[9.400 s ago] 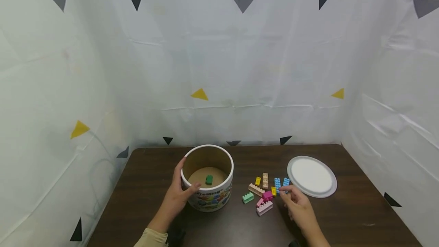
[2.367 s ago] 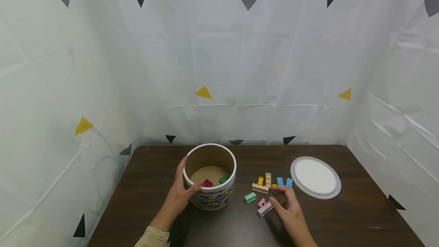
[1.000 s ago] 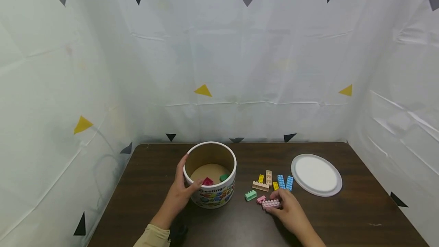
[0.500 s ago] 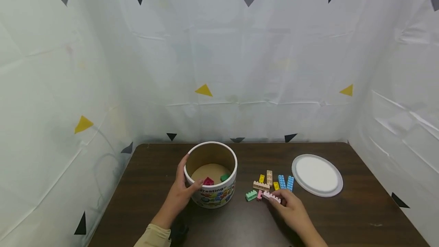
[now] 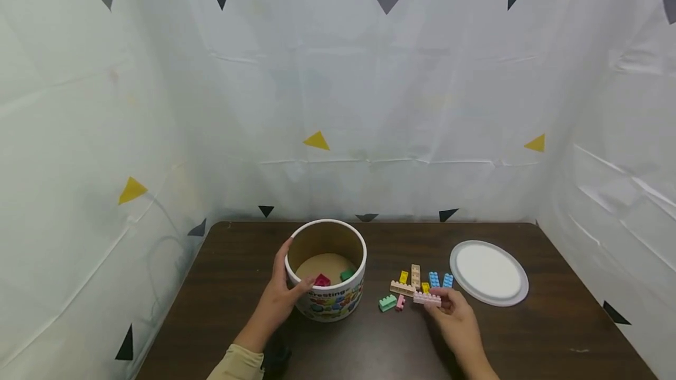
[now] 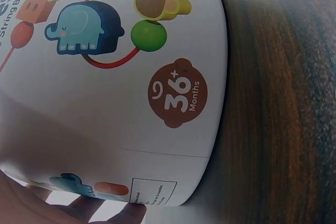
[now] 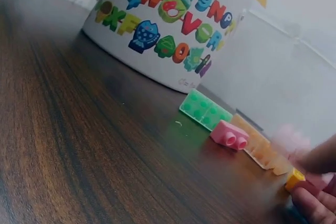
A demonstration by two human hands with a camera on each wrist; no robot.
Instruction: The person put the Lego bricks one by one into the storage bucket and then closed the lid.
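Observation:
My left hand (image 5: 276, 297) holds the white round tub (image 5: 330, 304) by its side, thumb over the near rim. Inside the tub lie a magenta brick (image 5: 321, 280) and a dark green brick (image 5: 347, 274). My right hand (image 5: 457, 320) pinches a pale pink building brick (image 5: 426, 298) by its right end, over the loose bricks. Around it lie a mint green brick (image 5: 388, 302), a small pink brick (image 5: 400, 302), a tan brick (image 5: 402, 288), a second tan brick (image 5: 415, 276), two yellow bricks and two blue bricks (image 5: 434, 280). In the right wrist view the pale pink brick is blurred.
A round white lid (image 5: 489, 272) lies on the dark wooden table (image 5: 554, 321) at the right. White sheeting (image 5: 338, 98) with black, grey and yellow triangles stands behind the table and along both sides.
The magenta brick went from the table into the tub, where the green brick shifted. My right hand then took the pale pink brick, turned it and raised it. The left hand stayed put.

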